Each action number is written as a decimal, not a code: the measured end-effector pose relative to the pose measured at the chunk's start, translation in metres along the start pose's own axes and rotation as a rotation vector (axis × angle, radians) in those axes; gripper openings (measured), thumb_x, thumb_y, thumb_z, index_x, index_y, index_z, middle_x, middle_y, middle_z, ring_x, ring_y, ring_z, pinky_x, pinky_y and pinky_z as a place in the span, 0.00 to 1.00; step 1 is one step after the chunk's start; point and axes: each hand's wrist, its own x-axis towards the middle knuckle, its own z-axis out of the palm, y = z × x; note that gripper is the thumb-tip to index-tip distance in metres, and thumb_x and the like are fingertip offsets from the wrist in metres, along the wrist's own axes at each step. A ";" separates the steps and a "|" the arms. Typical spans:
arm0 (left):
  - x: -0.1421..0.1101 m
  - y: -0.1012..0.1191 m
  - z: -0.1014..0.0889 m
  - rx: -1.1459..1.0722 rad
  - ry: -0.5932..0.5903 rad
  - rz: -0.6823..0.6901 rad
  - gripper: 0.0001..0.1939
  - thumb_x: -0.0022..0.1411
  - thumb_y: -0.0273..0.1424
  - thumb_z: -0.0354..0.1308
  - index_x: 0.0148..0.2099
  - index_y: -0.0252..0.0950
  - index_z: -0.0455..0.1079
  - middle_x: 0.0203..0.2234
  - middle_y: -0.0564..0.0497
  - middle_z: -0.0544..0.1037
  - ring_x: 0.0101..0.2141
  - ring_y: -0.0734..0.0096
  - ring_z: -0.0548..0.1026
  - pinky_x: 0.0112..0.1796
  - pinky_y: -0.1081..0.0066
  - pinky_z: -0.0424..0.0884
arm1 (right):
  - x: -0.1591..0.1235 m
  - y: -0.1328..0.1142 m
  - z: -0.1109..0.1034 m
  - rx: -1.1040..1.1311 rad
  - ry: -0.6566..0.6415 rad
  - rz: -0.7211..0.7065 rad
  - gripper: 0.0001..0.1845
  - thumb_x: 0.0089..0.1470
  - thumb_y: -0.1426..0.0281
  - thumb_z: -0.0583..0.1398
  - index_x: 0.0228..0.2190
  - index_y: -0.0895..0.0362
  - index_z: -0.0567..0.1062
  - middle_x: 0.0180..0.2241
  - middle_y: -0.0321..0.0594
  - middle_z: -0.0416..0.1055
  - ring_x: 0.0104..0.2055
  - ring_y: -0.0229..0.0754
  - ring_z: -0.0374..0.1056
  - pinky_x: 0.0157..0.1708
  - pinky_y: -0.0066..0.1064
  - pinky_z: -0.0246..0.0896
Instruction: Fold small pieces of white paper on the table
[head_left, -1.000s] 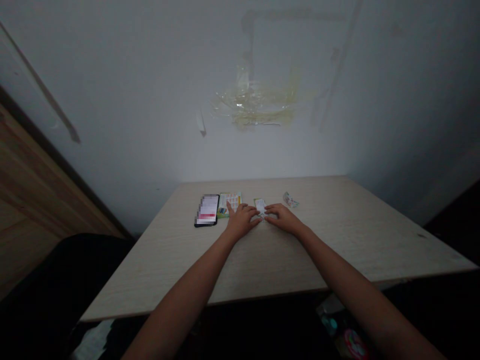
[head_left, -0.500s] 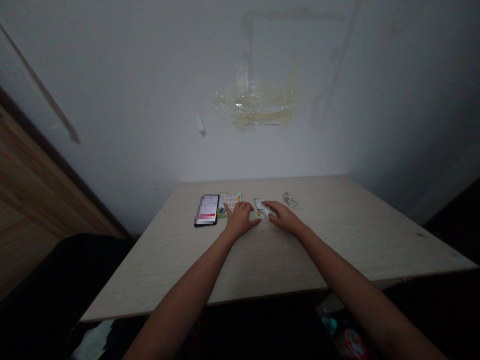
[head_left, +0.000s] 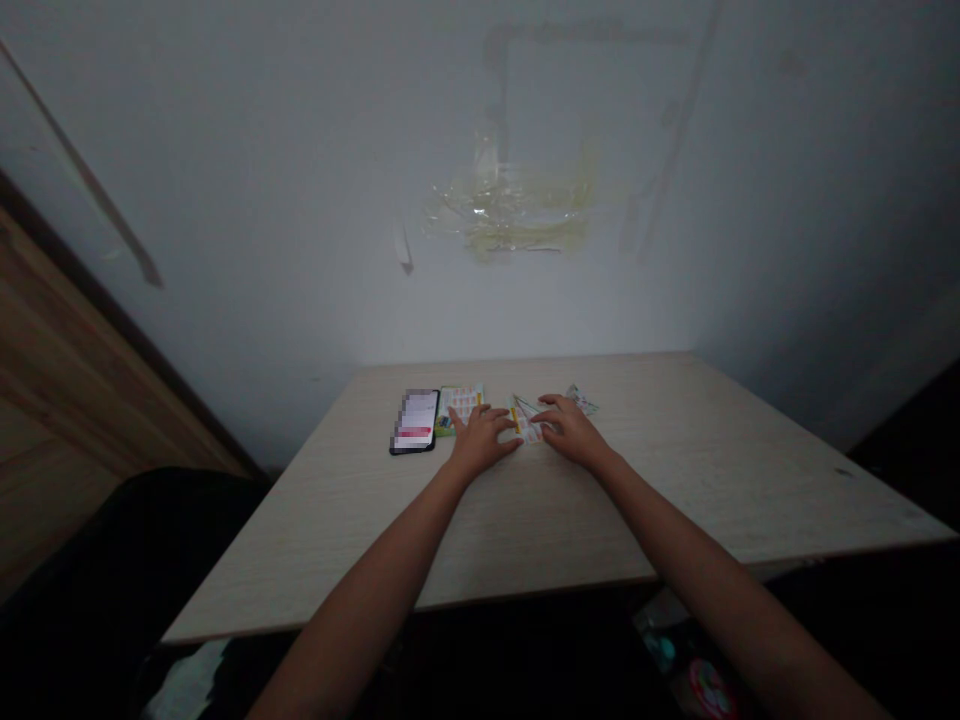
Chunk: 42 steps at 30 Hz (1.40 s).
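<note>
In the head view, the left hand (head_left: 480,438) is resting low over the worktop (head_left: 480,530) with its fingers spread apart, the fingertips pointing toward the left edge of a small printed paper (head_left: 525,428). Its thumb is lying at or just beside the paper's near left corner; whether it is pressing there is too small to tell. The right hand (head_left: 574,432) is curving over the paper's right side, thumb and fingers bent, the fingertips meeting the sheet. One cannot tell whether they are pinching it or only resting on it. The paper is lying on the worktop between the two hands, showing a slanting folded edge and a yellow strip along its left side.

Behind the left hand, a printed leaflet (head_left: 460,396) is lying partly covered by the fingers. A phone (head_left: 416,425) is lying beside it on the left, its screen glowing. Just beyond the right hand, another small piece of paper (head_left: 583,399) is sitting on the worktop, looking bent or folded. At the back, clear tape (head_left: 517,215) is clinging to the pale wall (head_left: 285,200).
</note>
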 end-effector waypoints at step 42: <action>-0.003 -0.016 -0.013 0.027 -0.103 0.128 0.31 0.58 0.58 0.55 0.59 0.52 0.69 0.58 0.50 0.72 0.62 0.45 0.59 0.56 0.24 0.23 | -0.005 0.024 0.002 0.134 -0.258 0.024 0.33 0.47 0.60 0.69 0.54 0.55 0.74 0.58 0.51 0.66 0.61 0.53 0.61 0.63 0.50 0.53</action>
